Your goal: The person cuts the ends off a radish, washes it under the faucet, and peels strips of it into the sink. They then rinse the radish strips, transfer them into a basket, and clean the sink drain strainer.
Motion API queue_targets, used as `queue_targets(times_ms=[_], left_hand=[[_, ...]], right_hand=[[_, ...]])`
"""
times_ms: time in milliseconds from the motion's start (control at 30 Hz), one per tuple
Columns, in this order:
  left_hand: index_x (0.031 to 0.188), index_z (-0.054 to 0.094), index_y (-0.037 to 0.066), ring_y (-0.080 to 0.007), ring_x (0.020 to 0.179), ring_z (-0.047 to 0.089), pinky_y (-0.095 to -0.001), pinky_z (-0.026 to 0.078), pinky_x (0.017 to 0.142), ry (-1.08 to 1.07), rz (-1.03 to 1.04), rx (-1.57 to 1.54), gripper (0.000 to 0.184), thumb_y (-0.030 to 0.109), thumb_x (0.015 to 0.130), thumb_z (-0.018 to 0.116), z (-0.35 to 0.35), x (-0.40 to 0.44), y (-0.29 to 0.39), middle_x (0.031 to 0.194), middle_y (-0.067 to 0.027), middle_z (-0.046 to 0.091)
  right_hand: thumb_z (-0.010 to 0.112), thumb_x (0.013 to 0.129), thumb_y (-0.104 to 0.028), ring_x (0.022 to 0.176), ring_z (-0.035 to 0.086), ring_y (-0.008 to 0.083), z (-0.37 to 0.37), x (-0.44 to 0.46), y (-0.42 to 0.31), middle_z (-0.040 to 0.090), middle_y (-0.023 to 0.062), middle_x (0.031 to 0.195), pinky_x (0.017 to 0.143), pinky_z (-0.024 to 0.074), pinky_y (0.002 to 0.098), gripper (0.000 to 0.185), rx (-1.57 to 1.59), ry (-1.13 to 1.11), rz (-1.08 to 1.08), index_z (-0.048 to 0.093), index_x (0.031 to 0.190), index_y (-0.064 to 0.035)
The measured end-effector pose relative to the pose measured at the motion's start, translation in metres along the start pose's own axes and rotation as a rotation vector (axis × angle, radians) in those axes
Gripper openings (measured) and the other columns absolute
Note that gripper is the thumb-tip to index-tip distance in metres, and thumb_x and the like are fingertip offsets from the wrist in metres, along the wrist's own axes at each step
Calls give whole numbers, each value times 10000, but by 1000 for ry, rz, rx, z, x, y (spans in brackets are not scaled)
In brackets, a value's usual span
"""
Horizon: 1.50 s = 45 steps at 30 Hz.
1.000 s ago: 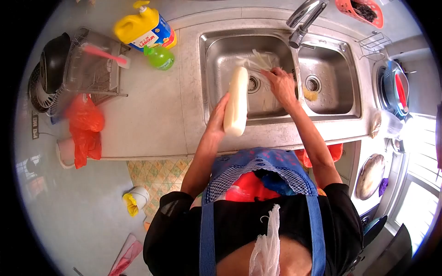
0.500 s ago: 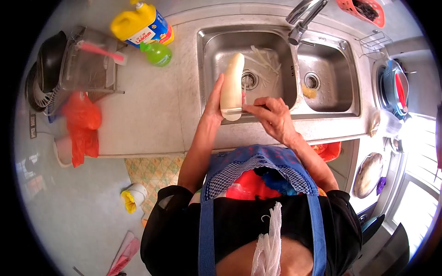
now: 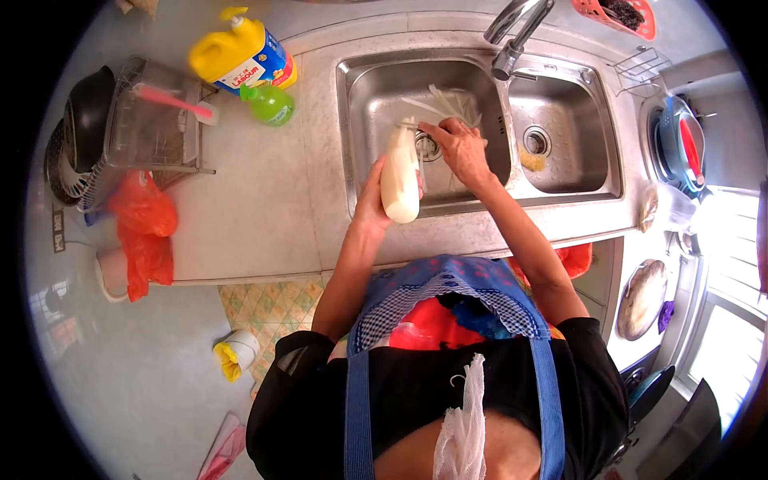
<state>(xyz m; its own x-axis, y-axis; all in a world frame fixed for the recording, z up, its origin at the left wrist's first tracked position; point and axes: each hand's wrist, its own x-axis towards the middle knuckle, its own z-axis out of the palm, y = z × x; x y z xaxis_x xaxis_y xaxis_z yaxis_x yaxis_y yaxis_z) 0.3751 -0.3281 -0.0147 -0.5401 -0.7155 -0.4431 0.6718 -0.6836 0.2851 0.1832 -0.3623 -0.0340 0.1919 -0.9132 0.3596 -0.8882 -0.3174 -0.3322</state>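
A long, pale, smooth vegetable (image 3: 399, 188), which looks like a white radish, is held over the near left part of the large sink basin. My left hand (image 3: 373, 200) is wrapped round its side, with fingertips showing on the far side. My right hand (image 3: 462, 150) grips a peeler (image 3: 411, 125), whose blade lies across the far end of the radish. The peeler's handle is mostly hidden by my fingers. Pale strips of peel (image 3: 442, 104) lie in the large basin (image 3: 376, 80), behind my right hand and near the drain.
A tap (image 3: 512, 56) reaches over the divider, and a yellow scrubber (image 3: 532, 160) lies in the smaller basin (image 3: 588, 120). On the left counter stand a yellow detergent jug (image 3: 240, 60) and a green bottle (image 3: 270, 105). A dish rack (image 3: 156, 144) and red plastic bag (image 3: 146, 216) are further left.
My right hand and the peeler have moved away from my body, from the near end of the radish to its far end. The radish has shifted slightly nearer and its far end is lower.
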Motion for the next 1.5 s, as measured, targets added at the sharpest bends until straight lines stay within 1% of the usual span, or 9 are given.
queue_targets(times_ms=[67,167,400,667,733,1133,1200,1333,1500], left_hand=[[1167,484,0,-241,729,604,-337,544,570,14,-13,92,481,414,944,384,5,-8,3,929,-156,574],[1161,479,-12,-237,729,605,-334,545,574,13,-12,184,501,428,936,396,26,-21,9,920,-158,576],[1115,512,13,-219,668,623,-331,542,574,114,33,221,515,479,926,402,18,1,17,802,-114,608],[1108,532,35,-215,695,628,-356,547,594,-32,-1,90,540,520,916,392,8,14,17,838,-120,611],[1133,525,37,-218,708,631,-358,548,598,152,20,173,529,502,922,388,11,11,14,841,-131,610],[1117,518,36,-229,643,634,-345,546,545,92,-70,195,477,458,918,419,12,-11,-5,814,-126,607],[1113,518,32,-226,648,633,-349,548,557,39,-91,296,473,451,919,420,26,-16,4,832,-125,605],[1097,506,-2,-217,667,620,-341,543,587,43,32,237,478,435,912,456,36,-23,10,836,-139,594],[1089,493,-6,-210,671,614,-318,540,592,53,66,221,520,481,913,443,28,-1,23,774,-119,581]], right_hand=[[505,832,-100,779,630,253,19,5,12,614,74,936,670,486,414,333,-178,-255,217,619,1114,-237],[503,846,-120,753,633,276,24,-3,34,619,109,899,665,514,383,292,0,-211,334,628,1092,-214],[534,820,-45,746,602,253,-65,-16,-19,590,98,847,623,456,365,364,555,44,91,621,1135,-207],[553,734,-1,833,557,227,-101,-36,-73,571,34,913,713,431,352,447,334,-170,-165,631,1122,-211],[561,739,-42,823,569,214,-86,-32,-63,570,31,883,688,419,362,448,328,-134,-179,619,1139,-234],[562,841,-134,764,613,304,18,-3,21,617,99,832,663,490,425,235,122,-50,124,647,1051,-197],[565,837,-132,780,605,338,42,-22,65,618,128,844,681,491,430,232,17,-258,323,642,1049,-184],[517,850,-138,811,619,315,6,-40,52,633,133,934,696,483,411,244,59,-338,413,644,1050,-192],[544,819,-45,783,592,306,-70,-42,-6,603,123,868,677,474,373,306,556,-157,290,630,1098,-136]])
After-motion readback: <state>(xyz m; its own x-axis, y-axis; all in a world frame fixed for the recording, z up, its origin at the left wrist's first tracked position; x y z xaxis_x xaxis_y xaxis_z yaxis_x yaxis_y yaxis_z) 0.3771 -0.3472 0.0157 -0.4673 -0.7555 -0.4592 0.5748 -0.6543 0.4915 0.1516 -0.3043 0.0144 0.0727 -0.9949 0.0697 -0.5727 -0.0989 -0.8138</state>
